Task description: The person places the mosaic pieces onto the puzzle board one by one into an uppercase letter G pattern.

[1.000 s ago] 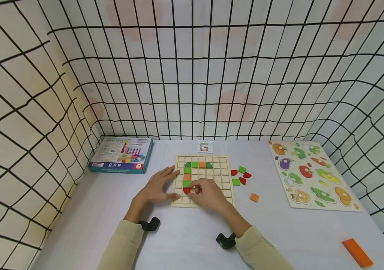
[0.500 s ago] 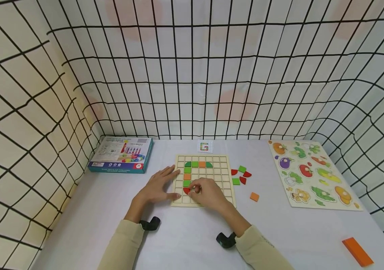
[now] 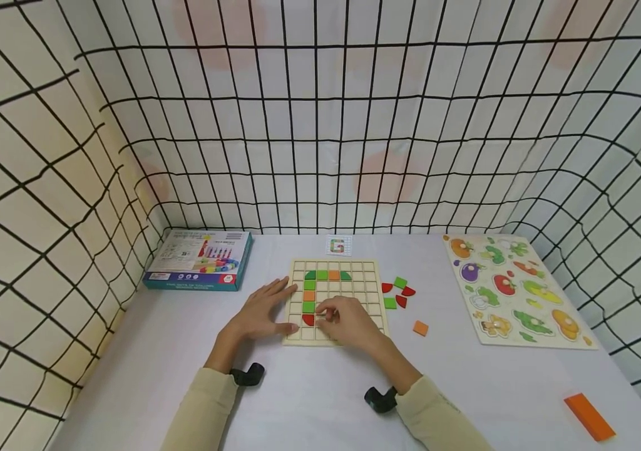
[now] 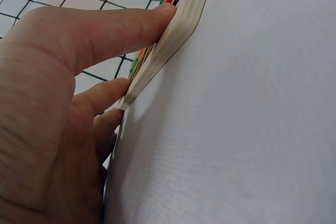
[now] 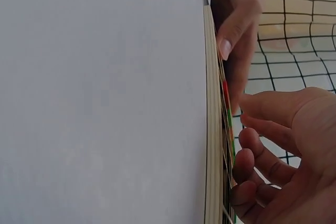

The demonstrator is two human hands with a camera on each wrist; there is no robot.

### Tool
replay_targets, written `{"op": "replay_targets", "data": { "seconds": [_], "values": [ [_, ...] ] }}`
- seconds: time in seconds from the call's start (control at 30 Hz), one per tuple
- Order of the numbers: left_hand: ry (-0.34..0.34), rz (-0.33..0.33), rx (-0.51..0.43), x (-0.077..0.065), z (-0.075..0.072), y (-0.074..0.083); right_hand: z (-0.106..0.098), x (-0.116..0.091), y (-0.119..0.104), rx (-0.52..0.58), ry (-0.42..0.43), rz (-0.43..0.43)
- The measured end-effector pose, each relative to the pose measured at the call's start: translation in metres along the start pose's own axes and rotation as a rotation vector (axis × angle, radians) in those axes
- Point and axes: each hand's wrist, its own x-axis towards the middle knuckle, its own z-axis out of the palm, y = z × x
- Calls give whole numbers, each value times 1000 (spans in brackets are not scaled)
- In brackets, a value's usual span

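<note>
A wooden grid board (image 3: 362,291) lies on the table, bearing green and orange square tiles and dark green quarter-round tiles along its upper row and left side. At the lower end of that column sits a red quarter-round tile (image 3: 308,320). My left hand (image 3: 260,311) rests on the board's left edge with fingers and thumb spread; the thumb tip touches the rim in the left wrist view. Just right of the red tile is my right hand (image 3: 348,322), over the board. Its fingers (image 5: 265,163) are loosely bent and hold nothing that shows.
Right of the board lie loose red tiles (image 3: 402,302), green tiles (image 3: 390,303) and an orange tile (image 3: 420,328). A small pattern card (image 3: 339,245) is behind it. A box (image 3: 199,260) stands left, a vegetable puzzle (image 3: 520,291) right, an orange block (image 3: 589,417) front right.
My right fingertips have come slightly away from the red quarter-round tile, to the right, and more of the tile shows. My left hand stays on the board's edge. The head view has shifted slightly.
</note>
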Motion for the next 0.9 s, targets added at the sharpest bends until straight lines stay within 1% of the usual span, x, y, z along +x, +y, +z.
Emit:
{"op": "replay_targets", "data": {
  "seconds": [0.1, 0.27, 0.4, 0.67, 0.9],
  "values": [
    [-3, -9, -1, 0, 1, 0, -7, -4, 6, 16, 29, 10],
    [1, 0, -14, 0, 1, 0, -25, -13, 19, 26, 67, 62],
    [-3, 13, -17, -1, 0, 1, -41, -21, 31, 28, 91, 97],
    [-6, 15, -25, -2, 0, 2, -69, -37, 56, 12, 166, 156],
    [-2, 16, -22, -1, 1, 1, -85, -46, 77, -24, 182, 223]
  ]
}}
